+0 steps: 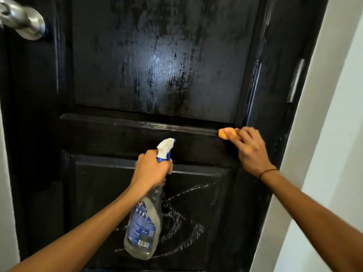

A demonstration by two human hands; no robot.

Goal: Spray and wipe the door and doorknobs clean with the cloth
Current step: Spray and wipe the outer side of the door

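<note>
The black panelled door (pixel 137 61) fills the view; wet streaks show on its upper and lower panels. White wall (pixel 334 134) borders it at right. The spray bottle (pixel 143 222) hangs upright before the lower panel, its neck gripped by the left hand (pixel 152 169). The right hand (pixel 249 150) presses the orange cloth (pixel 225 134) against the middle rail's right end. The metal doorknob (pixel 21 20) sits upper left.

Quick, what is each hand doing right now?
Left hand: fingers gripping the spray bottle.
Right hand: fingers holding the orange cloth against the door.
</note>
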